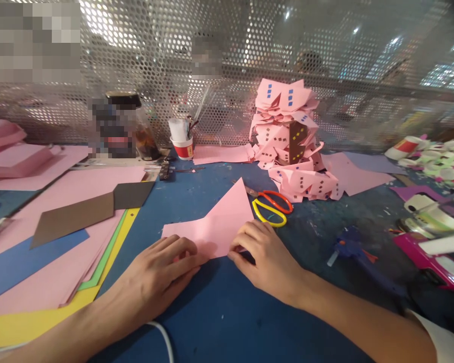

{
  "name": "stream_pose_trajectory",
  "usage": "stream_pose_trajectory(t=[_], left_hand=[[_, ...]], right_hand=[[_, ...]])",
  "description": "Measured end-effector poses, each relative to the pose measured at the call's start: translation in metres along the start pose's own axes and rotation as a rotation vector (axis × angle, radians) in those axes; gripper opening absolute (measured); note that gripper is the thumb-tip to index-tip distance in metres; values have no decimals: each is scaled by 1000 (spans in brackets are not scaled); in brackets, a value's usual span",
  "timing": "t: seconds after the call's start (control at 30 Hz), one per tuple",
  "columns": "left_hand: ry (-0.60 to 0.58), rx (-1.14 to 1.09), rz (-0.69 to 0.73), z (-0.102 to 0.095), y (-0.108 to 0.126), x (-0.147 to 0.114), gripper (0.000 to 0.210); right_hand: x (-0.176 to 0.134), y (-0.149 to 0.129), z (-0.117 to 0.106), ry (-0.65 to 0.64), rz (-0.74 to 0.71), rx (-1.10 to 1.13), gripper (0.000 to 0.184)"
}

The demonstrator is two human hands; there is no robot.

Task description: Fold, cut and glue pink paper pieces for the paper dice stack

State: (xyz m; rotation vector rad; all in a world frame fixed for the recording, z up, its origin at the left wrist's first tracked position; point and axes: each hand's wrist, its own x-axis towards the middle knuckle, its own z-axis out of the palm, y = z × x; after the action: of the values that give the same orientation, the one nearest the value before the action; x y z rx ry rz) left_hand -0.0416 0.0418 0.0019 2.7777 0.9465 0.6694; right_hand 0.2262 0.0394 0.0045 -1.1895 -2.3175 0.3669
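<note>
Scuffed and blue, the desk [219, 322] fills the near ground, where a white cable [164, 338] curls out from under the person's left forearm. Beside that arm, on the left, lies a paper stack [26, 322] in yellow, green and pink. From where I stand, the left hand [170, 259] rests on the near-left edge of a pink sheet [215, 222] in the middle; I can't tell whether its grip pinches the paper or merely presses it. The right hand [259, 247] has thumb and fingertips clamped together on the sheet's near-right edge. Well off to the right sits a blue glue gun [350, 244]. Scissors [265, 193] with red and yellow handles lie just beyond the right hand. Farther back rise a pink paper heap [276, 141], a red-and-white cup [183, 149] to its left, and finally a perforated metal screen [245, 45].
</note>
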Motion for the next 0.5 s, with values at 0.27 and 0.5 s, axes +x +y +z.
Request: stream_pose_trajectory(t=[0.27, 0.5], left_hand=[[-90, 185, 82, 4, 2, 3, 38], [-106, 240, 93, 5, 6, 7, 43]], right_hand=[[5, -3, 8, 17, 75, -61, 8], [6, -3, 11, 38, 119, -79, 7]])
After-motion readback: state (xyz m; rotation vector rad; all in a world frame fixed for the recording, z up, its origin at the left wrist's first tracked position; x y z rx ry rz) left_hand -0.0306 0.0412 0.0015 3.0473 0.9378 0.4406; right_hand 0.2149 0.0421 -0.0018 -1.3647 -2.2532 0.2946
